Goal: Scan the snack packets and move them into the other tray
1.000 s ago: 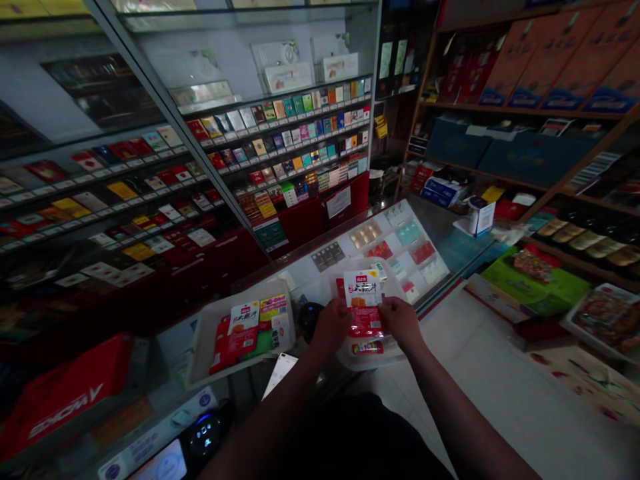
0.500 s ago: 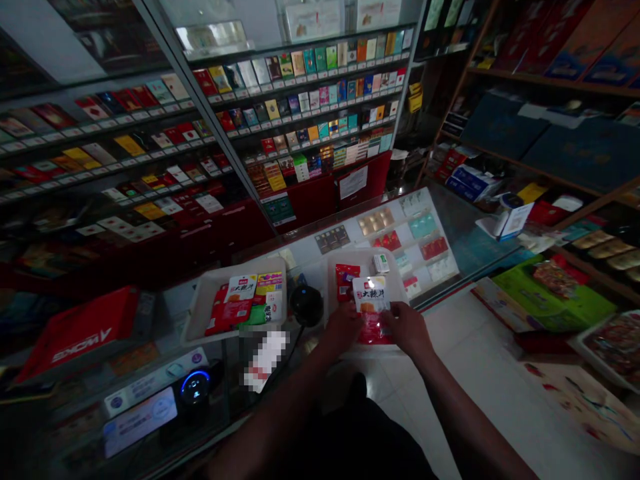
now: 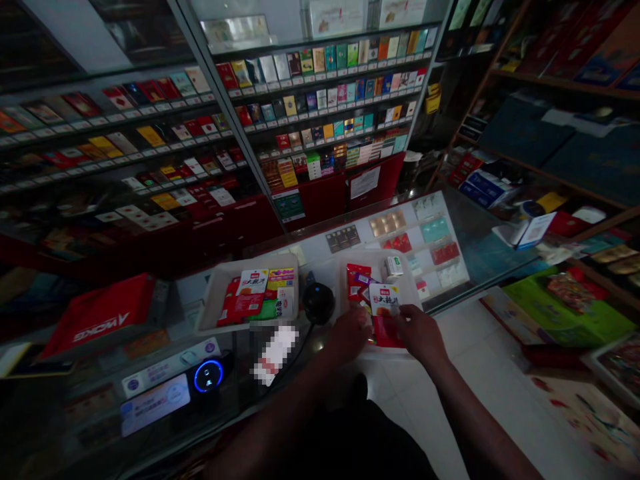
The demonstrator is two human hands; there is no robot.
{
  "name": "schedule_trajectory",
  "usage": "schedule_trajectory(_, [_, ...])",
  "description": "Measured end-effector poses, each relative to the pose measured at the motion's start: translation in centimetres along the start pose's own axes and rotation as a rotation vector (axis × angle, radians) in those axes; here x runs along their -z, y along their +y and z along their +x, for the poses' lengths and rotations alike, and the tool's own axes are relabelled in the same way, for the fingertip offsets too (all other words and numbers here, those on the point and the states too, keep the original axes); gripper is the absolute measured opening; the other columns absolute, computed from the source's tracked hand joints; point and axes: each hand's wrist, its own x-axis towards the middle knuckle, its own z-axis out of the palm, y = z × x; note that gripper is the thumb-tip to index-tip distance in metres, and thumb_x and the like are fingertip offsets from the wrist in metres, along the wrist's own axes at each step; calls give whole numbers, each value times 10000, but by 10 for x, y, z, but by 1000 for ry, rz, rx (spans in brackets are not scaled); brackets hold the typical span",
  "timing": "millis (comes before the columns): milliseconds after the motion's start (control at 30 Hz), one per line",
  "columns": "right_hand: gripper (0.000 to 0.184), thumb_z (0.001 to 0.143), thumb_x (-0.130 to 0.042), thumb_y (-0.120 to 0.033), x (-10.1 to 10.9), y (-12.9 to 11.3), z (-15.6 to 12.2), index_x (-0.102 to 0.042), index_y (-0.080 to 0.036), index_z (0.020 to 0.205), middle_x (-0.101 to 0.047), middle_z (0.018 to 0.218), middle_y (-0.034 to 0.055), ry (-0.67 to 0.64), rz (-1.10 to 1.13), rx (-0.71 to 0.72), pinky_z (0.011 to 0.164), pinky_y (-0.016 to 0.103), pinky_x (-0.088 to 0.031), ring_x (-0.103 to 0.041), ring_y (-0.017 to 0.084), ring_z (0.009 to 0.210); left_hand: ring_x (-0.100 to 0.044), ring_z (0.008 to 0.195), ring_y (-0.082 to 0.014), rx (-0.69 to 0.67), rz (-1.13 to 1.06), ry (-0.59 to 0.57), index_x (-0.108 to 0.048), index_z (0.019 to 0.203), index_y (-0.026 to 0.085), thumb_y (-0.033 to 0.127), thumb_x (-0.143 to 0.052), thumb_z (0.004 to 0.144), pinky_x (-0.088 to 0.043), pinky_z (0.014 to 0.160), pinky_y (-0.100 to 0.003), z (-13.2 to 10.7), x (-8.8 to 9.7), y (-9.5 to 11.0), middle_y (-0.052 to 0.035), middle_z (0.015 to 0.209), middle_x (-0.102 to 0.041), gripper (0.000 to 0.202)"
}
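A red-and-white snack packet [image 3: 384, 313] lies tilted over the near right part of a white plastic tray [image 3: 417, 300]. My right hand [image 3: 419, 333] pinches its right edge between thumb and fingers. My left hand [image 3: 353, 330] is at the packet's left side, over the tray, with its fingers curled; what they hold, if anything, is hidden. Red and purple snack packets [image 3: 359, 280] lie in the tray behind, and a small white-and-green box [image 3: 393, 267] sits at its back right.
A second white tray [image 3: 207, 307] with snack packets stands on the left of the glass counter. Between the trays is a round black device [image 3: 319, 302]. A red box [image 3: 103, 317] and a blue-lit payment device [image 3: 209, 376] lie further left. Cigarette shelves [image 3: 320, 87] rise behind.
My left hand has come away from the front of the snack packet to its left side. The packet has shifted slightly right in the tray, uncovering more packets behind. The whole view has shifted.
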Motion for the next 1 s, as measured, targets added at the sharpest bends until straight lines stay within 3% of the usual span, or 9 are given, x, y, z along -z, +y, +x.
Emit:
schedule_trajectory(200, [276,876,-561,-404,-2,-60,-8,-702,-207,1009,-755,943,83,55,121,112,747,306,-460,-701,236,873,-678,871,-192,-22,-32,126,-696,1043,197,265,-608,840,-505,791,-304,-32,56,-4,-63,994,-744,232])
schedule_trajectory(400, [209,869,-544,-358,-26,-133,-29,-693,-214,902,-732,842,49,8,283,309,690,286,-443,-665,201,754,-679,825,-192,49,-130,337,-700,981,192,313,-613,845,-507,759,-302,-63,128,-34,-54,916,-745,202])
schedule_trajectory(533, [196,843,-583,-325,-60,-178,-42,-719,-212,928,-728,820,42,-90,348,348,665,279,-436,-649,191,716,-687,829,-215,169,-118,478,-693,1014,174,330,-629,828,-512,753,-318,-77,180,-61,-73,920,-748,250])
schedule_trajectory(700, [173,796,-623,-228,-122,-228,-44,-742,-184,912,-747,869,60,-293,439,377,693,255,-455,-674,187,795,-687,947,-229,234,103,599,-688,1021,183,311,-647,825,-496,832,-317,-83,246,-91,-87,1038,-747,238])
schedule_trajectory(867, [158,748,-623,-168,-182,-268,-24,-744,-175,850,-733,768,35,-364,411,334,608,235,-427,-657,173,705,-684,937,-240,345,193,592,-677,1019,164,296,-685,785,-475,793,-295,-66,300,-125,-119,1039,-746,268])
schedule_trajectory(1000, [124,711,-615,-129,-215,-293,-10,-730,-174,727,-689,641,11,-412,486,245,546,210,-406,-616,143,600,-673,955,-257,391,275,563,-680,943,148,310,-705,747,-456,786,-293,-50,328,-149,-143,1027,-744,255])
